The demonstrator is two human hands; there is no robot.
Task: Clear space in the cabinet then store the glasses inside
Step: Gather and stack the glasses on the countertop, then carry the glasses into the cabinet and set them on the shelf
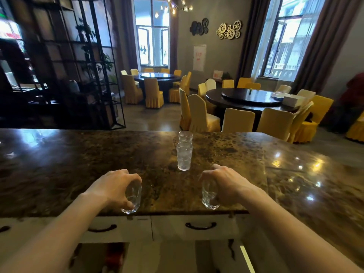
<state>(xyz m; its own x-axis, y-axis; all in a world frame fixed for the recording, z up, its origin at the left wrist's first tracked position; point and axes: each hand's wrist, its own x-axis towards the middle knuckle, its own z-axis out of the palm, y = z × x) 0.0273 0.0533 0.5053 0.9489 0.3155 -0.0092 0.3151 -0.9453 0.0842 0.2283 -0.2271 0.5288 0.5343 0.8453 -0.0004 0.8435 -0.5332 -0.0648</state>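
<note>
At six o'clock on the marble counter (216,154), left hand (116,186) grips a glass tumbler (133,196) and right hand (226,184) grips another tumbler (209,196); lower both upright, slowly, into the cabinet (197,253).

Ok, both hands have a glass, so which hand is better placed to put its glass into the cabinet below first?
Probably the left hand. Its glass hangs over the counter edge, above the dark cabinet opening. The right hand holds its glass farther right, above a pale panel.

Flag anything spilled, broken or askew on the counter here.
Nothing stands out. Left hand and right hand each hold a clear glass; two textured glasses stand upright on the dry marble countertop.
</note>
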